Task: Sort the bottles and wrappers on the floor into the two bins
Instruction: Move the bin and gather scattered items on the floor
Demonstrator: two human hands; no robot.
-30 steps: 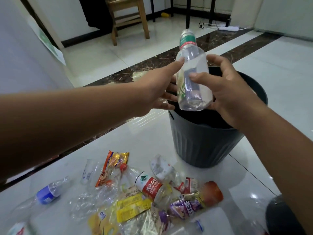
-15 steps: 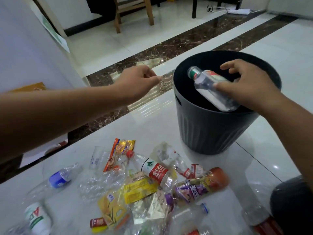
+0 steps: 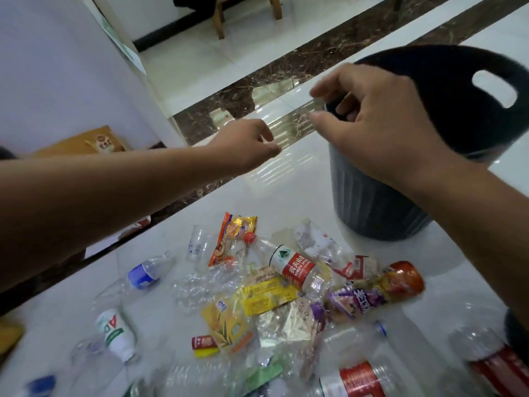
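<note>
Your red-labelled bottle (image 3: 297, 267) lies on its side amid the wrappers (image 3: 257, 299), red cap toward the far left, near the dark bin (image 3: 372, 207). Your left hand (image 3: 246, 144) hovers loosely curled and empty; your right hand (image 3: 380, 121), fingers bent and empty, hangs before the bin's rim, above glossy white floor tiles (image 3: 286, 190).

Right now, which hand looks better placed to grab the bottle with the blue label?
Probably the left hand: empty, hanging on the blue-label bottle's side of the pile. The right hand, also empty, is over by the dark bin.
</note>
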